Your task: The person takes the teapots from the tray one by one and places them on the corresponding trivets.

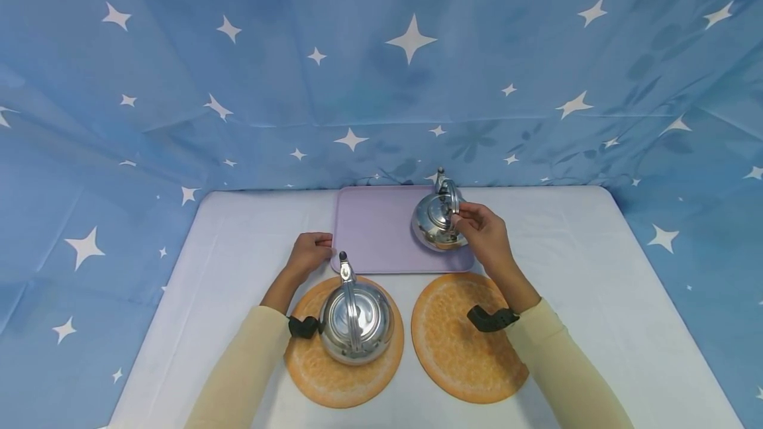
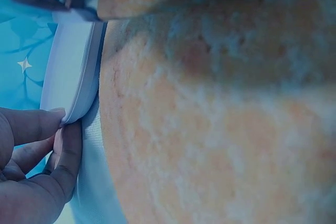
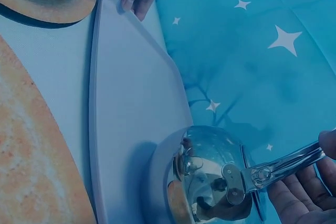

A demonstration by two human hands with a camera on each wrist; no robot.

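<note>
A shiny metal kettle (image 1: 430, 225) is over the right part of the lilac tray (image 1: 372, 234), its spout pointing to the back. My right hand (image 1: 485, 234) grips this kettle's handle (image 3: 286, 169) from the right. At the tray's left edge, my left hand (image 1: 310, 253) pinches the rim, thumb on top and fingers below, as the left wrist view (image 2: 39, 163) shows. A second metal kettle (image 1: 366, 323) stands on the left orange-patterned round mat (image 1: 334, 389), close beside my left wrist, with its handle upright.
Another orange-patterned round mat (image 1: 447, 336) lies front right, partly under my right forearm. A white cloth (image 1: 602, 270) covers the table. Behind the tray hangs a blue curtain (image 1: 357, 91) with white stars, close to the table's back edge.
</note>
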